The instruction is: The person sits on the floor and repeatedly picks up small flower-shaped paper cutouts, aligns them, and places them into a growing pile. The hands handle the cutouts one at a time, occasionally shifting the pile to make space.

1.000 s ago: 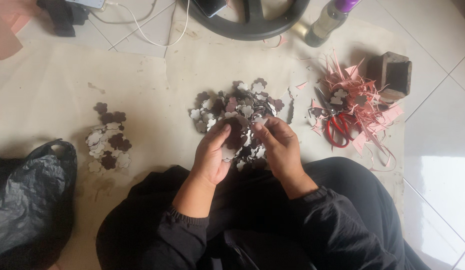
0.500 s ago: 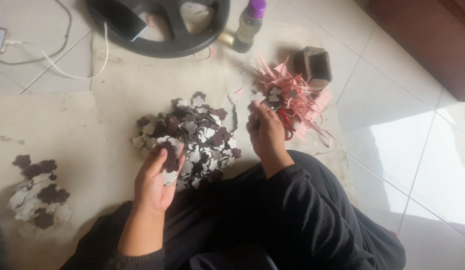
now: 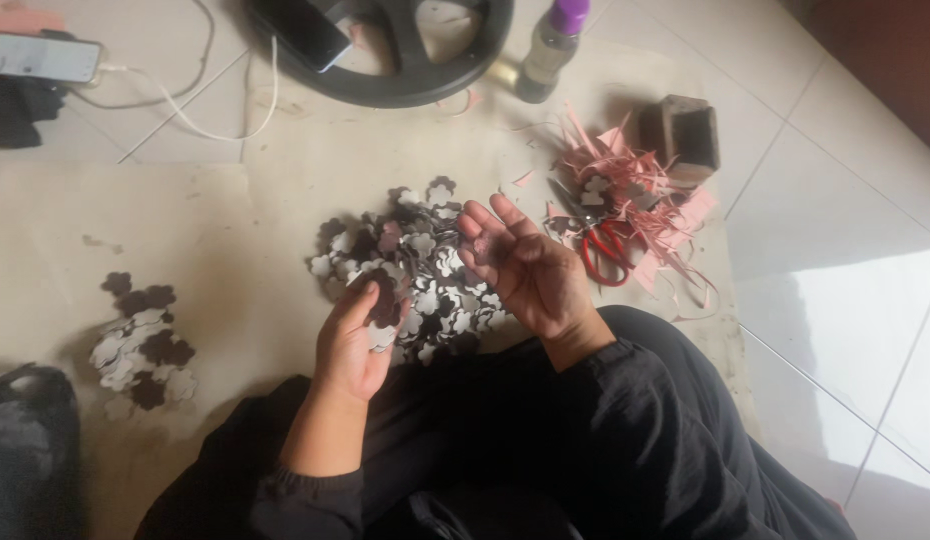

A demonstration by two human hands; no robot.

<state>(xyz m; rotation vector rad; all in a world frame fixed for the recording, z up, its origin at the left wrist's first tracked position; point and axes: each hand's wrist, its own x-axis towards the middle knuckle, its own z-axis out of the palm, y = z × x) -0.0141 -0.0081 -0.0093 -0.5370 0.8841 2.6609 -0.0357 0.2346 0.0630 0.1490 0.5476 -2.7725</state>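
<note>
A heap of small flower-shaped cut-outs [image 3: 415, 265], dark brown and white, lies on a beige mat [image 3: 195, 230] in front of my knees. My left hand [image 3: 357, 340] rests at the heap's near edge and pinches a small stack of the cut-outs [image 3: 384, 305] between thumb and fingers. Over the heap's right side my right hand [image 3: 520, 265] is raised palm up, fingers apart, holding nothing that I can see.
A smaller pile of the same cut-outs [image 3: 140, 345] lies left. Red-handled scissors [image 3: 600, 245] sit among pink paper scraps [image 3: 650, 205] at right, beside a small brown box [image 3: 685, 135]. Behind are a black ring [image 3: 385, 50], a purple-capped bottle [image 3: 550, 45], a phone [image 3: 45, 58] with cable.
My right hand pulled back from the pink scraps and turned palm up over the heap. The left hand stays at the heap with its cut-outs. The camera view shifted.
</note>
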